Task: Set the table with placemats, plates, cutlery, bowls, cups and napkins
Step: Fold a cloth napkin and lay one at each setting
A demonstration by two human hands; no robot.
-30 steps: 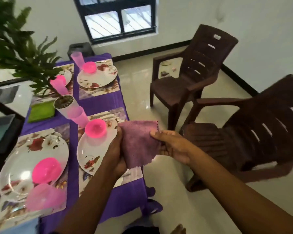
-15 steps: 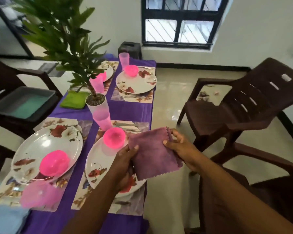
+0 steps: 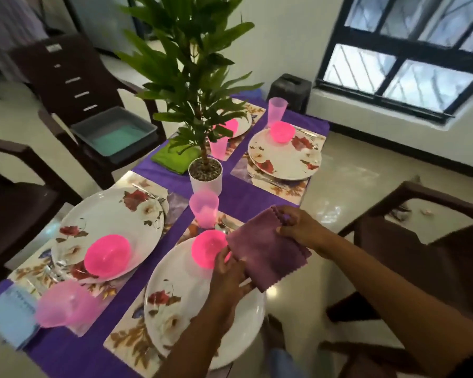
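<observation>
Purple table [image 3: 246,199] (set): hands [image 3: 231,276] hold napkin [image 3: 265,252].

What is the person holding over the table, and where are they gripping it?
A folded purple napkin, held by both hands: the left hand pinches its near left edge, the right hand pinches its far top corner.

napkin in the hands [image 3: 268,252]: dusty purple, plain
tablecloth [image 3: 246,199]: deep violet
plates [image 3: 107,222]: white, red and cream flowers
bowls [image 3: 107,256]: bright pink, see-through
cups [image 3: 204,207]: pale pink, translucent
placemats [image 3: 126,339]: pale, brown leaf print
folded cloth by the pot [image 3: 175,159]: lime green
napkin at the near corner [image 3: 10,319]: light blue
plant pot [image 3: 206,177]: white
chairs [image 3: 74,77]: dark brown
tray [image 3: 114,133]: grey, teal inside
</observation>
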